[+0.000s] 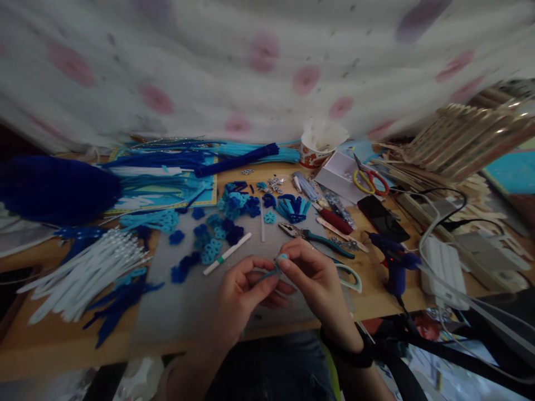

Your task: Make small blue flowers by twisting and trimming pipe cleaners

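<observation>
Both hands meet over the grey mat [175, 312] near the table's front edge. My left hand [246, 289] pinches a small light-blue fuzzy stem [270, 273] between thumb and fingers. My right hand [311, 275], with a dark band at the wrist, closes its thumb and index finger on the same piece's other end; its exact shape is too small to tell. Just beyond lie a white pen with a green band [228, 253], pliers with teal handles [320, 239] and several blue fuzzy flowers [211, 250].
White looped stems [87, 273] and dark-blue pieces [117, 306] lie left. Blue stem bundles [167, 167] are at the back. Rightward are a paper cup [315, 150], scissors [370, 181], a black phone [382, 217], a blue glue gun [393, 259] and a white power strip [445, 273] with cables.
</observation>
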`<state>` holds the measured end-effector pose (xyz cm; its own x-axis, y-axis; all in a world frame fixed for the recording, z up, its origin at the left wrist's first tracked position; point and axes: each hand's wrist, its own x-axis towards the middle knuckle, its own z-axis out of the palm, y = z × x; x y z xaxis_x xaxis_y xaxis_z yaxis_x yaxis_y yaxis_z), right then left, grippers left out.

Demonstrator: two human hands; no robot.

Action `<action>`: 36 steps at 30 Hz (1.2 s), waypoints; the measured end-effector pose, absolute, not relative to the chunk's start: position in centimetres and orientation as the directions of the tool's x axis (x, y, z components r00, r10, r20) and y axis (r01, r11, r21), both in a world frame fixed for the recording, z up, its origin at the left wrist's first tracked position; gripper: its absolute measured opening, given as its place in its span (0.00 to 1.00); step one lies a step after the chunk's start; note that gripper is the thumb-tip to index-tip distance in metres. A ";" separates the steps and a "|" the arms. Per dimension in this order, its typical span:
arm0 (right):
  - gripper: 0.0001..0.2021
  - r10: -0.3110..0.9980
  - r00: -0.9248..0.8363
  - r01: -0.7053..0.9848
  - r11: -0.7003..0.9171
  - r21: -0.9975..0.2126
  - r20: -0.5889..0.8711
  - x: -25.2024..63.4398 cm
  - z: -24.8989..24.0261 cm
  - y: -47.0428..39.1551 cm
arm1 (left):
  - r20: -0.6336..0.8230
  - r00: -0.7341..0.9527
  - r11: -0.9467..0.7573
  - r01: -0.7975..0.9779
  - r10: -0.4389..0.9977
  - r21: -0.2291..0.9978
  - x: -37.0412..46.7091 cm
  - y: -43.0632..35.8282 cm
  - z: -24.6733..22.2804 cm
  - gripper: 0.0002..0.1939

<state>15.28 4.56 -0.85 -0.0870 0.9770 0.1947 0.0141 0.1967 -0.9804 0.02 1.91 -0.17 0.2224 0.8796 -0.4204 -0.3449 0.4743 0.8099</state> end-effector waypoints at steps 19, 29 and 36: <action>0.12 0.988 -0.096 -0.017 0.116 -0.993 0.117 15.3 -1.2 5.4 | -0.353 0.090 0.363 -0.133 0.931 0.922 -0.5 2.4 -0.4 0.12; 0.11 0.988 -0.069 -0.032 0.139 -0.990 0.141 15.4 -1.2 5.2 | -0.210 0.067 0.207 0.043 0.975 0.977 -0.9 2.8 0.0 0.04; 0.07 0.960 -0.097 -0.006 0.263 -0.965 0.262 15.7 -1.2 4.9 | -0.392 0.263 0.423 -0.074 0.882 0.903 -2.1 3.3 0.1 0.08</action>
